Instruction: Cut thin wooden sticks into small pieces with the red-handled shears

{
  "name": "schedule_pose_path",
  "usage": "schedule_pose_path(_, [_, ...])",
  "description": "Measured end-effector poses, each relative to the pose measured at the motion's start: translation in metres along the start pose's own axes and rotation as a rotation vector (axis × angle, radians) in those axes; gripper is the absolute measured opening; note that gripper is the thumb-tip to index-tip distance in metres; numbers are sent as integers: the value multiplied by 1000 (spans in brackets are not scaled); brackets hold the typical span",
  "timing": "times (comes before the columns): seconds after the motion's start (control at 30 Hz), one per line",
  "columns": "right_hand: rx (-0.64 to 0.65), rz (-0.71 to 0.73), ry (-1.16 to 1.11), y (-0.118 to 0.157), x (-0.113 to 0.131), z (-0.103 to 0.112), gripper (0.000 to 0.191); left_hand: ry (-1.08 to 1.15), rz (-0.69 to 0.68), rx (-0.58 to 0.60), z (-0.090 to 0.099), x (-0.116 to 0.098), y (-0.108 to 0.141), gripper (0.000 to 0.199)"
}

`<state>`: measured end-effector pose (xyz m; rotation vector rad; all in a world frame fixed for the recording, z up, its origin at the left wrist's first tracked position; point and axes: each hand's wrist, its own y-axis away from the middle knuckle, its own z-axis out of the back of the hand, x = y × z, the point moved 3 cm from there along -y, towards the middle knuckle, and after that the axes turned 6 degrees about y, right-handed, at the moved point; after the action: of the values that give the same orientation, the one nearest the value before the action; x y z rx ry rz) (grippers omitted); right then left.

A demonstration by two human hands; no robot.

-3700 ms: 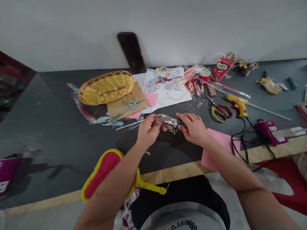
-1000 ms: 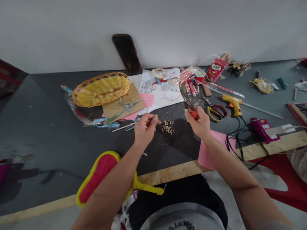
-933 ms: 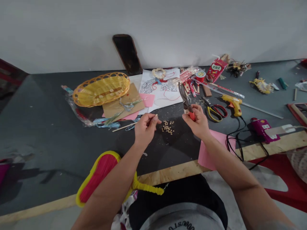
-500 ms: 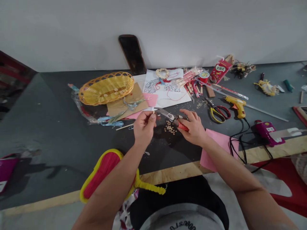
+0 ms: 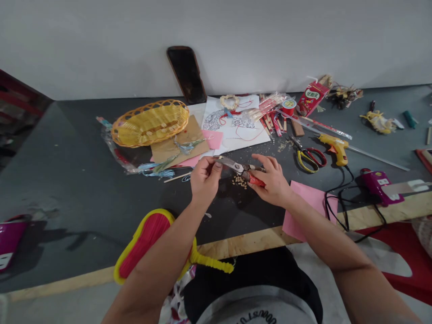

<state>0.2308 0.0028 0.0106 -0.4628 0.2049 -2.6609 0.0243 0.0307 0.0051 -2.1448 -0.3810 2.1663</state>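
My right hand is wrapped round the red and dark handles of a pair of pruning shears, whose metal blades point left. My left hand is closed in a pinch at the blade tips. A small pale piece shows at its fingertips, too small to name. Just below the shears lies a little heap of small beige pieces on the dark tabletop. A thin pale stick rests to the left of my left hand.
Behind my hands are a yellow basket, a drawn sheet and a leaning phone. At right lie yellow-and-red-handled pliers, a yellow glue gun with its cable, and pink paper. A red-and-yellow padded object sits under my left forearm.
The shears' blades have come closer together and now meet the fingertips of my left hand. My left hand has shifted slightly right; my right hand keeps its grip.
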Motion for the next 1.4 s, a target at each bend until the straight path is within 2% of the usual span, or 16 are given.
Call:
schedule_pose_path(0.27, [44,85,-64,-1,-5,-8,22,-47,-19,9,0,-3,-1,38])
schedule_pose_path(0.37, [40,70,-98,-2,-7,-11,20,-70,-16,4,2,-2,0,37])
schedule_pose_path(0.5, [-6,11,-156,-3,-9,-10,48,-90,-23,10,2,-2,2,36])
schedule_pose_path(0.6, [25,29,-109,-3,-6,-8,61,-140,-30,20,2,-3,5,31])
schedule_pose_path(0.9, [124,-24,6,-1,6,-1,51,-182,-51,9,2,-3,7,23])
schedule_pose_path(1.23, [108,-25,33,-3,1,-6,60,-159,-44,36,2,-8,7,24])
schedule_pose_path(1.4, [116,-6,64,-3,-3,-4,67,-112,2,85,2,-1,7,26])
